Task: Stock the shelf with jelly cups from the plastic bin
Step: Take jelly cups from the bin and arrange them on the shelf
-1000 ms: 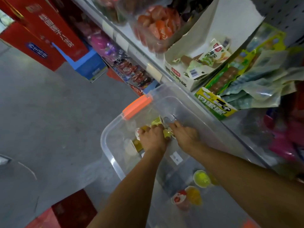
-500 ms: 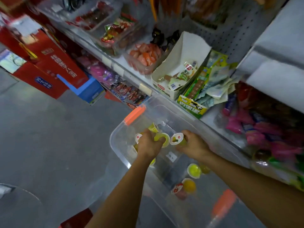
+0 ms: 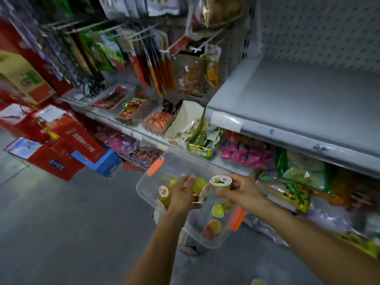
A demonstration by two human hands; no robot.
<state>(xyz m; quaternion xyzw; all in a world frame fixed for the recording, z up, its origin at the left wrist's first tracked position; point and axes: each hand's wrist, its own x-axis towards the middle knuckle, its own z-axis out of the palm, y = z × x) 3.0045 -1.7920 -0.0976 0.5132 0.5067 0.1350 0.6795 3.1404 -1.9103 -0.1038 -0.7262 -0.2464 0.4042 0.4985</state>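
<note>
A clear plastic bin (image 3: pixel 144 188) with orange latches sits on the floor below the shelves. My left hand (image 3: pixel 183 196) grips several yellow jelly cups (image 3: pixel 164 191) above the bin. My right hand (image 3: pixel 242 192) holds a jelly cup (image 3: pixel 221 183) with a white printed lid, tilted towards me. Three more jelly cups (image 3: pixel 217 210) lie loose in the bin's near end. An empty grey shelf (image 3: pixel 298 103) runs along the upper right.
The lower shelf (image 3: pixel 131 130) carries trays and boxes of snacks. Packets hang on pegboard hooks (image 3: pixel 156 58) above. Red cartons (image 3: pixel 67 140) and a blue box (image 3: pixel 107 163) stand on the grey floor at left. Bagged goods (image 3: pixel 298 177) fill the shelf beside my right arm.
Both hands have risen out of the bin holding jelly cups. My view has lifted, bringing the empty grey shelf and the hanging packets into sight.
</note>
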